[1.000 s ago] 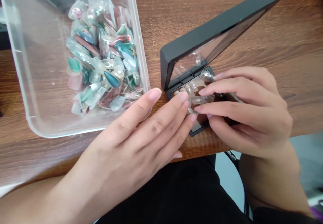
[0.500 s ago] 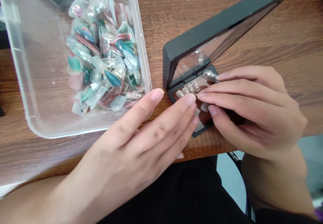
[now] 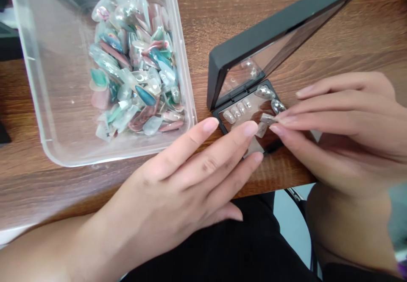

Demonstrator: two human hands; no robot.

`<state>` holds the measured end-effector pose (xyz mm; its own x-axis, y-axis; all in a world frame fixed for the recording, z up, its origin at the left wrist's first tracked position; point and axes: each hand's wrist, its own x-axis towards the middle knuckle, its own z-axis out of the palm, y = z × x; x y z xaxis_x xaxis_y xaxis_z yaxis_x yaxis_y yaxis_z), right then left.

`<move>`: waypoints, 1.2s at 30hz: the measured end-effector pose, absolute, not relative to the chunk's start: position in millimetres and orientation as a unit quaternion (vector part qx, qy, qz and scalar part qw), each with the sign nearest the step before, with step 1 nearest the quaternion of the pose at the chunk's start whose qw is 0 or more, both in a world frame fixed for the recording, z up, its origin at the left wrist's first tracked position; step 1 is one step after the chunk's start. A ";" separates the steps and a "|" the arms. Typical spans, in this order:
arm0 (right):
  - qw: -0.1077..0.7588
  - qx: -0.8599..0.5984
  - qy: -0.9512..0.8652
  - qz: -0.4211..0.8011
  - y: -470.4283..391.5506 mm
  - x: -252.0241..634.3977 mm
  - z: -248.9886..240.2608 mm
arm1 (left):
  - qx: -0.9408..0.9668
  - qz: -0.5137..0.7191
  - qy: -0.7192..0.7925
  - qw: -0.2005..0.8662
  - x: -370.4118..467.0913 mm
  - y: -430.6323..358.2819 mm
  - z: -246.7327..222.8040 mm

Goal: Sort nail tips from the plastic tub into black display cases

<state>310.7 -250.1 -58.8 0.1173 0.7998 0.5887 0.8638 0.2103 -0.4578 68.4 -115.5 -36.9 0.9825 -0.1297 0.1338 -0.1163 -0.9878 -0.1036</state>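
Observation:
A black hinged display case (image 3: 291, 32) stands open on the table, its clear-windowed lid tilted up. Several pale press-on nails (image 3: 237, 111) lie in a row on its clear film, and star-patterned ones (image 3: 265, 92) sit near the hinge side. Between thumb and fingers, my right hand (image 3: 346, 125) pinches a translucent press-on nail (image 3: 269, 119) just above the film. My left hand (image 3: 193, 171) is open, fingers stretched, the fingertips at the near left edge of the case, hiding part of it. I see nothing held in it.
Left of the case stands a clear plastic box (image 3: 57, 157) with a heap of loose press-on nails (image 3: 140, 74) in green, pink, blue and clear. The wooden table's (image 3: 273, 180) front edge runs close to my lap. Dark objects border the far left.
My right hand has drawn back to the right, now showing a nail in its pinch and uncovering more of the film. My left fingers have spread slightly. The view has shifted a little.

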 end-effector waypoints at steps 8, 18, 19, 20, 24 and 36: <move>0.391 -0.617 -0.681 0.052 -249.0 312.5 -46.5 | -0.995 -0.080 0.060 0.023 69.9 -113.7 -34.3; 0.163 -0.579 -0.791 0.112 -215.1 324.2 -18.9 | -0.992 -0.083 0.068 0.073 64.5 -114.3 -32.9; 0.157 -0.580 -0.791 0.117 -212.7 323.4 -19.3 | -0.991 -0.081 0.068 0.079 64.6 -114.6 -33.5; 0.152 -0.588 -0.786 0.119 -211.5 322.6 -19.8 | -0.990 -0.080 0.069 0.089 65.0 -114.8 -33.9; 0.158 -0.624 -0.761 0.081 -214.2 321.6 -22.8 | -0.984 -0.082 0.085 0.137 68.3 -114.6 -32.7; 0.198 -0.637 -0.733 0.130 -214.1 316.4 -26.6 | -0.984 -0.085 0.083 0.132 67.1 -111.3 -35.3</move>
